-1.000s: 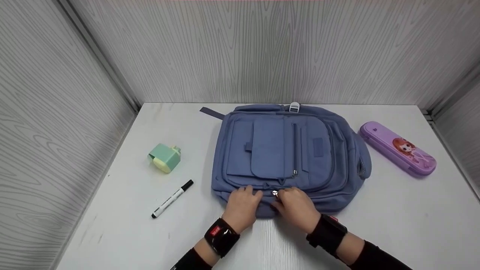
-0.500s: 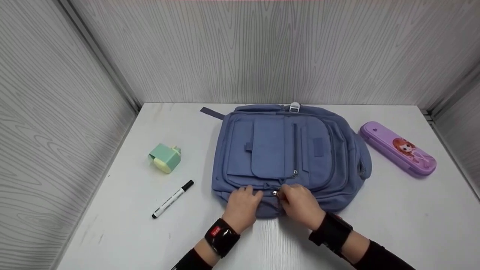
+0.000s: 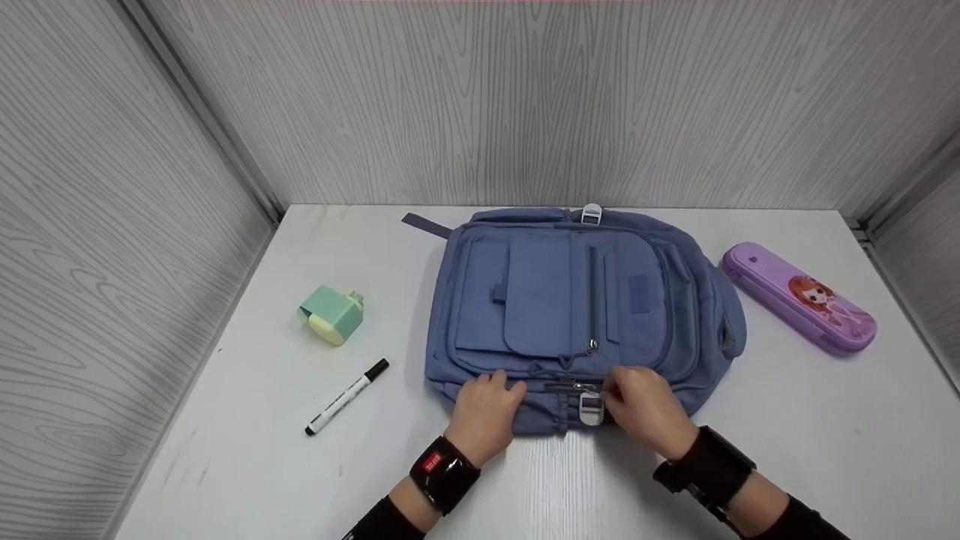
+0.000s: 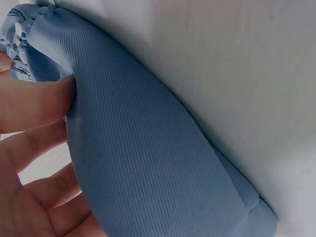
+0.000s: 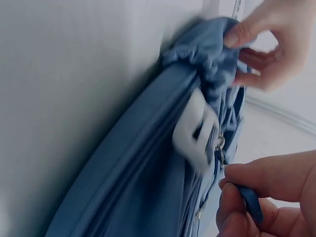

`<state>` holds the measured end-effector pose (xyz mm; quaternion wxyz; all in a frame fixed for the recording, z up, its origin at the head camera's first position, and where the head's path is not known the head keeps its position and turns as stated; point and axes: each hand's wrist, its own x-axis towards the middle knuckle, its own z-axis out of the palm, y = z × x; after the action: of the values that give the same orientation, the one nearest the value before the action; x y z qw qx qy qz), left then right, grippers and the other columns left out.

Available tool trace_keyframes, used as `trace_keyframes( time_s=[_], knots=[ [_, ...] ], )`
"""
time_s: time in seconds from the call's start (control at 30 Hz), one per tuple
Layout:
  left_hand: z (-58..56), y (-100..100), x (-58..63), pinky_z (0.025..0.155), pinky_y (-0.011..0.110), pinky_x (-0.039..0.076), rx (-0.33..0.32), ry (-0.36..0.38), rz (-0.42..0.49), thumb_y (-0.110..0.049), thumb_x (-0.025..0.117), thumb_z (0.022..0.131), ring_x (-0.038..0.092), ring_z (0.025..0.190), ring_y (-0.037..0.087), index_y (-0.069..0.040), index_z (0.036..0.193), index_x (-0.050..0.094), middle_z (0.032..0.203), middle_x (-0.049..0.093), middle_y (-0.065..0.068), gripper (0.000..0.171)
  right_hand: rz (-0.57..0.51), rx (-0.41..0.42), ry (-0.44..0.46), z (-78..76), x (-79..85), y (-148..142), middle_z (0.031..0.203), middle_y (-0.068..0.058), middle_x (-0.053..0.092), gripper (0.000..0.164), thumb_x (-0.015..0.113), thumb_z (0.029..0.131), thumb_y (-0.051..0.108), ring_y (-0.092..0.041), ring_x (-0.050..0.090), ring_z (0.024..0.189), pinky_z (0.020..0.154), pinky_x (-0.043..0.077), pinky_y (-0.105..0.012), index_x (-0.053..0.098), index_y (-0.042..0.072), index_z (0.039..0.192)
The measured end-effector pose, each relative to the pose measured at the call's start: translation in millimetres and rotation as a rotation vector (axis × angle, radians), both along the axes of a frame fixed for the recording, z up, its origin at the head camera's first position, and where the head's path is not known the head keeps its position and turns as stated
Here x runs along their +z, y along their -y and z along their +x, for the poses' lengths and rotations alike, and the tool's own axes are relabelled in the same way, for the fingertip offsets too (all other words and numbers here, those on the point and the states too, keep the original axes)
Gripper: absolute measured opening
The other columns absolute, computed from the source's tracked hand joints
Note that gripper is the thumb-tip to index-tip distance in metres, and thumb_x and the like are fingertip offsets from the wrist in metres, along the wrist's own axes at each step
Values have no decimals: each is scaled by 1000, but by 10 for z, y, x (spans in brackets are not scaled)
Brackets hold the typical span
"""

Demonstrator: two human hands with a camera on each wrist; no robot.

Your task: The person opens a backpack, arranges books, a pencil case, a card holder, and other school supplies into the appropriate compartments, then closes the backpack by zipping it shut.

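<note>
A blue backpack (image 3: 536, 300) lies flat on the white table, front face up. At its near side my left hand (image 3: 482, 416) grips the fabric of the gathered side pocket (image 5: 207, 49), thumb pressed on the cloth in the left wrist view. My right hand (image 3: 649, 412) is farther right along the same edge, thumb and finger pinching a blue zipper pull (image 5: 251, 202) at the zipper. Between the hands a white buckle (image 3: 591, 409) hangs by the edge, just below a metal zipper slider (image 3: 581, 388).
Left of the backpack stand a green and yellow boxy object (image 3: 332, 315) and, nearer, a white marker (image 3: 346, 397) with a black cap. A purple pencil case (image 3: 799, 298) with a cartoon figure lies to the right. Grey wood-grain panels (image 3: 525, 105) enclose the table.
My right hand has moved to the right along the near edge, drawing the zipper pull with it and uncovering the white buckle. The left hand keeps its grip in the same place.
</note>
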<state>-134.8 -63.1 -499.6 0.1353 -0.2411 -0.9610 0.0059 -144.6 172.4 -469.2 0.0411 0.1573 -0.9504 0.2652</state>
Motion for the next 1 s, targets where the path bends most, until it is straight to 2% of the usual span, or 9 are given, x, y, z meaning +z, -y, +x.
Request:
trace_keyframes(
  time_s=[0.27, 0.6, 0.8, 1.0],
  knots=[
    [-15, 12, -7, 62, 34, 54, -1, 9, 0, -12, 83, 63, 65, 72, 21, -18, 103, 71, 93, 69, 6, 42, 38, -20, -5, -15, 79, -343, 68, -1, 63, 15, 65, 80, -5, -10, 55, 64, 61, 48, -29, 63, 8, 73],
    [-39, 8, -32, 51, 32, 49, 9, -85, 46, -5, 79, 67, 63, 64, 19, -17, 91, 74, 81, 68, 4, 28, 66, -41, 1, 41, 155, -628, 66, 2, 55, 17, 63, 81, -4, -7, 45, 61, 58, 39, -24, 58, 10, 71],
    [-112, 69, -25, 52, 32, 50, 42, -100, 61, 1, 76, 67, 62, 62, 19, -16, 84, 75, 78, 68, 3, 24, 74, -82, 50, 90, 247, -795, 64, 2, 52, 15, 60, 80, -2, -8, 43, 59, 56, 36, -24, 57, 9, 71],
    [-193, 182, -51, 52, 32, 49, 45, -113, 85, 4, 73, 68, 61, 61, 19, -16, 82, 76, 74, 66, 2, 25, 68, -110, 86, 117, 288, -944, 63, 2, 49, 16, 61, 83, -1, -8, 40, 57, 54, 31, -23, 55, 10, 73]
  ],
)
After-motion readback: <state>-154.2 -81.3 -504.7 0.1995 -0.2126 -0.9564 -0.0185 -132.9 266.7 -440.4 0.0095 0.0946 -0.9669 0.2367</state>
